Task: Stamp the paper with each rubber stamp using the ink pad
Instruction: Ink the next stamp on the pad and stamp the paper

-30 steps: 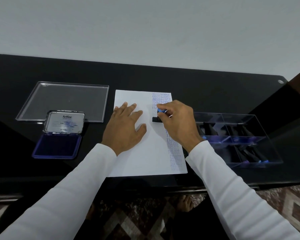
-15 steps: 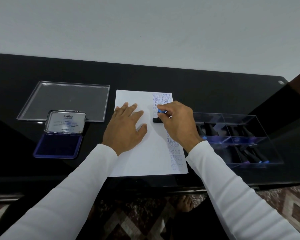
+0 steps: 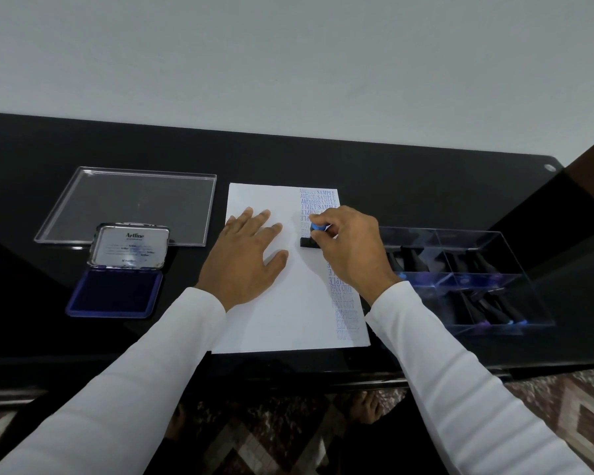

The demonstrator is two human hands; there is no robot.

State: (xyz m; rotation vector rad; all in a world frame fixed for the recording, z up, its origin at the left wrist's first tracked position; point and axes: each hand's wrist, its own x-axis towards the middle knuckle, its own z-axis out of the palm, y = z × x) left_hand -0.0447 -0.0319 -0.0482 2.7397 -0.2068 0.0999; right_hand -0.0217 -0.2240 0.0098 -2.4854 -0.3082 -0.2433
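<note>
A white sheet of paper lies on the black table, with a column of blue stamp prints down its right side. My left hand lies flat on the paper with fingers spread. My right hand pinches the blue-topped handle of a black rubber stamp, whose base sits on the paper beside the print column. To the left, an open ink pad shows its blue pad, its silver lid tilted up behind.
A clear plastic lid lies flat behind the ink pad. On the right, a clear divided box holds several more black stamps. The table's front edge runs just below the paper; patterned floor shows beneath.
Nothing has visibly moved; the stamp stays on the paper under my right hand and my left hand stays flat.
</note>
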